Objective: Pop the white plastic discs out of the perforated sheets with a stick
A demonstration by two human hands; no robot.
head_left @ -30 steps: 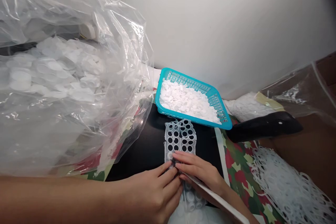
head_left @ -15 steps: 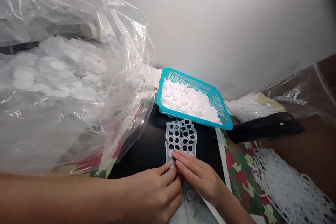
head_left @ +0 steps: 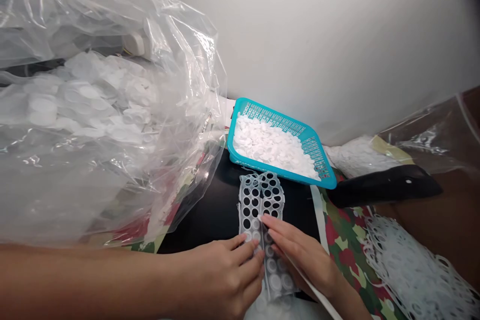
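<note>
A translucent plastic sheet (head_left: 275, 255) with rows of round cut-outs lies on a black surface (head_left: 202, 210). Its far rows are open holes; the nearer rows have discs in them. My left hand (head_left: 228, 272) grips the sheet's left side, fingers bent over the near discs and the thumb hidden. My right hand (head_left: 311, 255) is over the sheet's right half, fingers together, with a small white disc (head_left: 260, 217) at the fingertips. Under that hand runs a thin white strip (head_left: 318, 295). Beyond the sheet stands a turquoise basket (head_left: 326, 165) holding many small white discs (head_left: 273, 145).
On the left, a large clear plastic bag (head_left: 180, 60) holds translucent round pieces (head_left: 90, 100). At right are a black handle-like object (head_left: 390, 185), a heap of punched-out plastic webbing (head_left: 423, 265) and a camouflage-patterned cloth (head_left: 341, 240). A pale wall (head_left: 300, 30) rises behind.
My right hand has shifted right, away from my left fingers, uncovering more of the sheet and its discs. A white disc now shows at its fingertips. The view has shifted slightly.
</note>
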